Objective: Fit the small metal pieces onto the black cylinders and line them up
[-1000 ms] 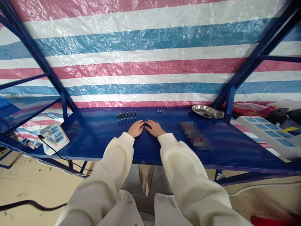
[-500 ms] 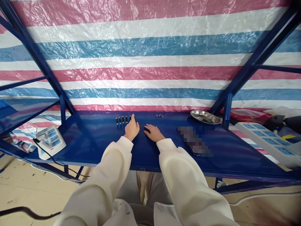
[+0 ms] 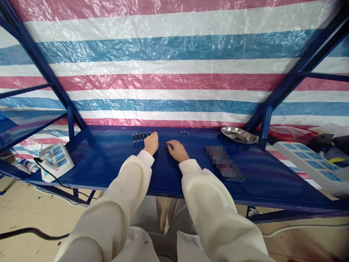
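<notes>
Several small black cylinders with silver ends [image 3: 137, 137] stand in a row on the blue table, toward its back. My left hand [image 3: 151, 142] is at the right end of this row, with its fingers bent and drawn together. It covers part of the row, and whatever its fingertips grip is hidden. To the right, my right hand [image 3: 177, 150] rests low over the table, palm down, fingers stretched out and thumb apart, holding nothing. Small shiny metal pieces [image 3: 184, 133] lie in a cluster behind it, too small to name.
A round metal dish [image 3: 238, 135] sits at the back right. A blurred-out dark phone-like object [image 3: 225, 163] lies right of my right arm. White power strips [image 3: 57, 162] flank both ends of the blue table [image 3: 95, 160]. A striped plastic sheet [image 3: 169, 82] hangs behind.
My left hand's fingers have curled in from a stretched forefinger, at the row's right end. My right hand has stayed nearly in place. The view has shifted slightly.
</notes>
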Demonstrator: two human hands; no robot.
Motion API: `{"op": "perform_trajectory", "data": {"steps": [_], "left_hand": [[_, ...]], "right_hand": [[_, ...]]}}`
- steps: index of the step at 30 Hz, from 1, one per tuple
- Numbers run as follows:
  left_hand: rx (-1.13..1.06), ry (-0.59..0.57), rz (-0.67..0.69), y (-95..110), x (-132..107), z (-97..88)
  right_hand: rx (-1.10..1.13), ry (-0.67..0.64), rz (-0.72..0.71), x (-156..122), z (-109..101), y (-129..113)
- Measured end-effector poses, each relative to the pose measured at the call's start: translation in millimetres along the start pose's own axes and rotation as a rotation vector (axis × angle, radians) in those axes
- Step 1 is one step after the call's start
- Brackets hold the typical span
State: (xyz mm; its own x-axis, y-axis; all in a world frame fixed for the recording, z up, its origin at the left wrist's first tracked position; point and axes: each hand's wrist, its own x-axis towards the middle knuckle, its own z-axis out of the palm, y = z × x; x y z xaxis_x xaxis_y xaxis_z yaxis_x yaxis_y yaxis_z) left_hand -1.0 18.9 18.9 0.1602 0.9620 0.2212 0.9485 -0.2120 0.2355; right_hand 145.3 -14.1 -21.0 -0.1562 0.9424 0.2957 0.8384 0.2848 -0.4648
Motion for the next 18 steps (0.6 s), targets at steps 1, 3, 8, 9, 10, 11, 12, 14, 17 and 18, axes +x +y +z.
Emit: {"op": "perform_trajectory", "data": {"steps": [1,3,8,9,10,11,12,14,17,18], "left_hand": [[-0.012,0.010,0.013,-1,-1,0.0],[-0.098,0.031,0.014,-4,-7,1.3],[-0.700,0.020,-0.072,-7,-24,9.0],[-0.829,-0.004,-0.082,-7,-26,10.0],[-0.940,-0.027,-0.086,-6,-28,10.6],[-1.030,-0.048,-0.087,-6,-30,10.8],[-1.099,-0.070,-0.087,-5,-31,10.6],[-1.188,-0.118,-0.088,-3,-32,10.0],[-1.244,-0.171,-0.081,0,-32,9.5],[-1.251,-0.179,-0.078,0,-32,9.5]], "right_hand": [[0.006,0.002,-0.001,0,1,1],[0.021,0.009,0.005,1,2,1],[0.106,0.077,0.061,1,1,-3],[0.131,0.092,0.059,0,0,-4],[0.158,0.104,0.054,-1,-1,-5],[0.188,0.103,0.047,-2,-3,-6],[0.222,0.102,0.054,-3,-4,-7],[0.299,0.103,0.088,-4,-6,-8],[0.403,0.127,0.142,-6,-7,-8],[0.427,0.137,0.153,-6,-6,-8]]}}
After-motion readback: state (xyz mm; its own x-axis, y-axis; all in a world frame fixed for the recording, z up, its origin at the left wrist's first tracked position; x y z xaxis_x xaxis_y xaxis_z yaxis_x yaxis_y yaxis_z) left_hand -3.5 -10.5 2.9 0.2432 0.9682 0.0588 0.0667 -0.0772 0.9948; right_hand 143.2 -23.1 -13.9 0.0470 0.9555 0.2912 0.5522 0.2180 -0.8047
